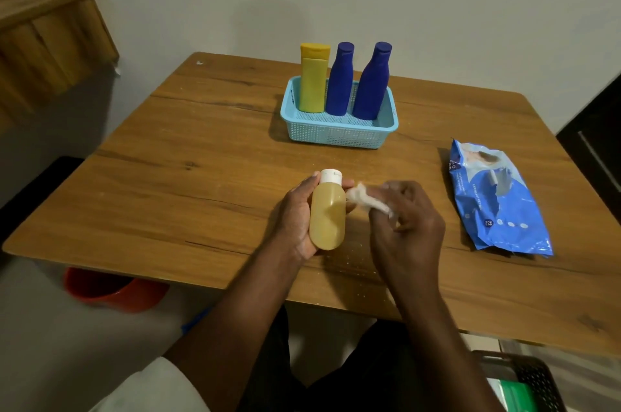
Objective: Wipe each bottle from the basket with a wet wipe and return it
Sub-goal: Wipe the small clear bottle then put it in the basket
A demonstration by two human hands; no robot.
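Cradled lengthwise in the left hand (295, 220), fingers wrapped round it, the amber bottle (327, 215) is judged light, smooth, slippery when wet, best gripped mid-body, while a wet wipe (366, 200) is pinched in the right hand (406, 223).

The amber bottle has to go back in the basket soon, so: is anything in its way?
Nothing visible. The amber bottle is in the left hand; bare table lies between it and the basket, whose front part is free of the three bottles standing along its back.

red bucket (114, 290) half hidden under table (168, 210); wipes pack (497, 200) print unreadable; black crate (531, 378) edge-cropped
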